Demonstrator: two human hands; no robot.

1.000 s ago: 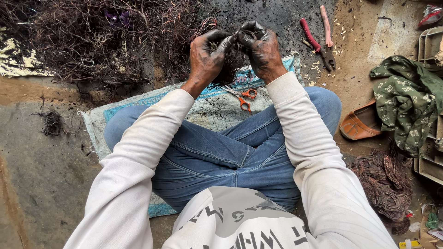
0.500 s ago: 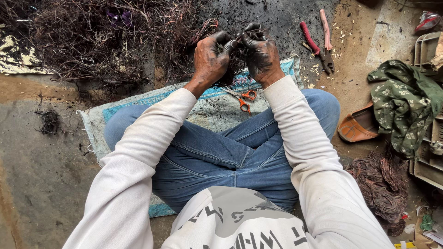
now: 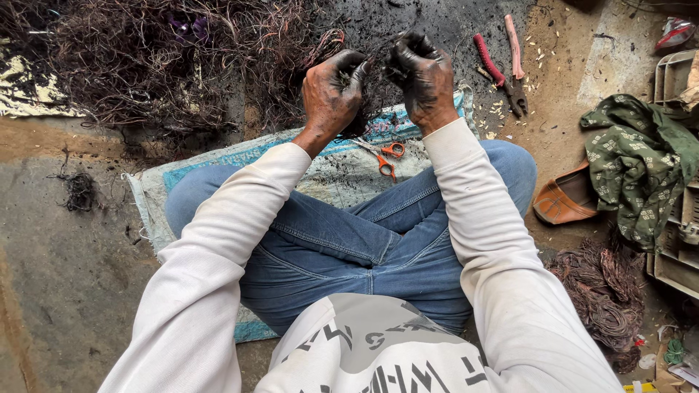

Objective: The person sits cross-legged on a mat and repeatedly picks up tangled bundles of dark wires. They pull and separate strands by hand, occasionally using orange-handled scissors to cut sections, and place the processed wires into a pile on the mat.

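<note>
Head view: the soot-blackened left hand [image 3: 331, 91] and right hand [image 3: 421, 73] have their fingers curled tight, pinching a clump of thin burnt wire [image 3: 375, 73] between them, just above the far tangled wire heap [image 3: 167, 65]. Stiff strand ends could prick skin if pulled hard. Orange-handled scissors [image 3: 384, 154] lie on the woven mat [image 3: 218, 164] beneath.

Sack [image 3: 342, 175]: woven packaging bag, spread flat on floor under crossed legs; whitish with blue band along far edge.
Wrappers [image 3: 673, 356]: small crumpled scraps, bottom right corner; green, white, yellow, red.
Labels, signs, screens: none visible.
</note>
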